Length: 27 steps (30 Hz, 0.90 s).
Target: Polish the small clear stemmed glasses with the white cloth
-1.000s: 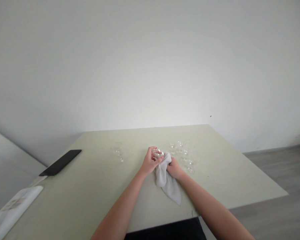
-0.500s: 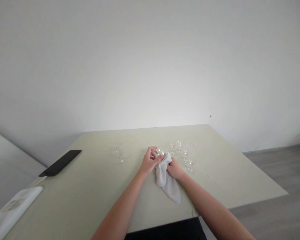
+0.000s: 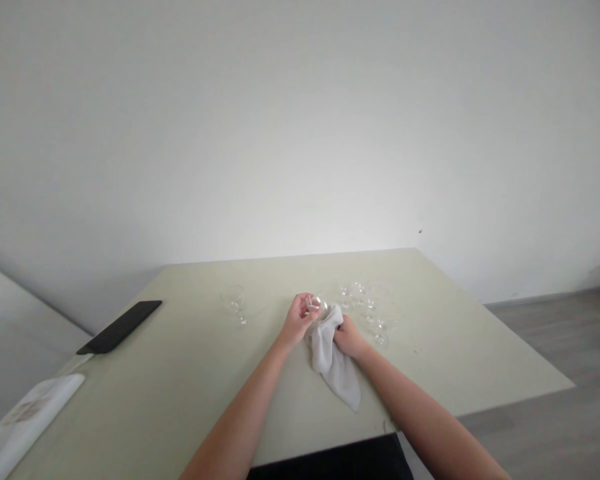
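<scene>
Pale desk (image 3: 180, 387) against a bare white wall (image 3: 300, 133) carries everything in view. At its middle, just above the surface, a small clear glass (image 3: 316, 305) sits in the left hand (image 3: 296, 321), whose grip is curled closed around it with fingertips on the rim. A white cloth (image 3: 333, 363) is bunched against the glass on its right side; the right hand (image 3: 349, 337) has its grip closed on the upper part of that cloth, and the loose tail hangs down onto the desk toward the near edge. The 2 hands sit close together with the cloth between them.

Judging by this, the wiping of this 1 glass looks to be under way, not finished, as cloth and glass are touching. Left of the hands, 1 lone stemmed glass (image 3: 237, 303) stands apart; to the right a cluster of glasses (image 3: 373, 310) stands close together, too transparent to count surely. Which of these have been wiped cannot be told from the picture.

Farther out, a flat black object (image 3: 120, 326) lies near the left edge, a white sheet (image 3: 27, 413) lies at the near left corner, and grey floor (image 3: 555, 373) shows on the right.
</scene>
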Available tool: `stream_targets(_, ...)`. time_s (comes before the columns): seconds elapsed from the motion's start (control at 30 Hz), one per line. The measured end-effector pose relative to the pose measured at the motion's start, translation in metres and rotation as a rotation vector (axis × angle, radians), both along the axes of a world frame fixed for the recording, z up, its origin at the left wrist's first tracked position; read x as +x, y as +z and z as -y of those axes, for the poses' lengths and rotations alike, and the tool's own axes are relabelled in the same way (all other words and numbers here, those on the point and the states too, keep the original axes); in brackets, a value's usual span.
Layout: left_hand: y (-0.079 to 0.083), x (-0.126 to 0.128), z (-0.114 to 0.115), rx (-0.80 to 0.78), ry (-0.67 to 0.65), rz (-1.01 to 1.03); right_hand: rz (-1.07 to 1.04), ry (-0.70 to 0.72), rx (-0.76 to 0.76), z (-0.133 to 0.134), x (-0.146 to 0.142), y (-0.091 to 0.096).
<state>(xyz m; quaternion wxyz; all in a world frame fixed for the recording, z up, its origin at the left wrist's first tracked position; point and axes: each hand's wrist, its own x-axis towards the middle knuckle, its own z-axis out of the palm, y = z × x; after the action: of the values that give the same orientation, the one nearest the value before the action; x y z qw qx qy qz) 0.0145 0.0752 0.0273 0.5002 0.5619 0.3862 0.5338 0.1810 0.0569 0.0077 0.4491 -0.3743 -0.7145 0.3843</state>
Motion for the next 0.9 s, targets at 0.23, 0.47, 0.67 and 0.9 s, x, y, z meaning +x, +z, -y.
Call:
stream_targets(0.23,0.0013,-0.0020,0.0001,0.010,-0.038,0.027,-0.048,0.025,-0.018,0.0006,-0.0008,0.0018)
stream_targets(0.47,-0.0001,-0.0020,-0.0017,0.023,-0.004,-0.004,-0.017,0.017,-0.023,0.0013,-0.0007,0.0005)
stream_targets(0.67,0.0049,-0.0017,0.0017,-0.023,-0.111,0.090,-0.051,0.027,-0.009,0.0000,-0.0010,0.0007)
stream_targets(0.9,0.0073,-0.0008,0.0050,-0.034,0.005,0.039,-0.085,0.078,-0.050,0.0013,0.0003,0.0017)
